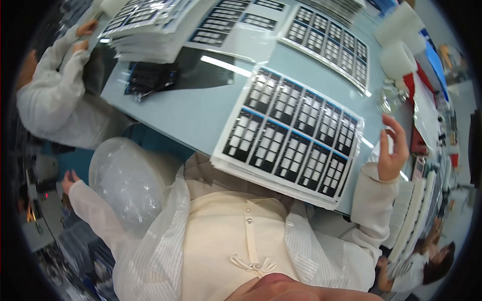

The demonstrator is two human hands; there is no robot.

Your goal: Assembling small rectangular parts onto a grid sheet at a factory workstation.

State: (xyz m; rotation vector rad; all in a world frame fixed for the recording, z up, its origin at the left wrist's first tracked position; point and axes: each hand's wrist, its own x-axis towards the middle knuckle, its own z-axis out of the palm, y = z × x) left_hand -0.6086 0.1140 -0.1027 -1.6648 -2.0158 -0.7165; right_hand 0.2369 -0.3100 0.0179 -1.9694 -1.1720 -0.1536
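Note:
A thick stack of printed sheets lies at the front edge of the table, its top sheet showing black panels with white rectangles and blue stripes. Just past the stack's right side is my right hand, raised with its fingers apart and holding nothing. My left hand is stretched far out to the left, off the table, beyond a round bin with a clear plastic liner. Its fingers look apart, with nothing visible in them.
A second stack of sheets lies farther back. At the far left stand a tall stack and a crumpled black plastic bag. Another person's sleeve is at the table's left end. White rolls line the right side.

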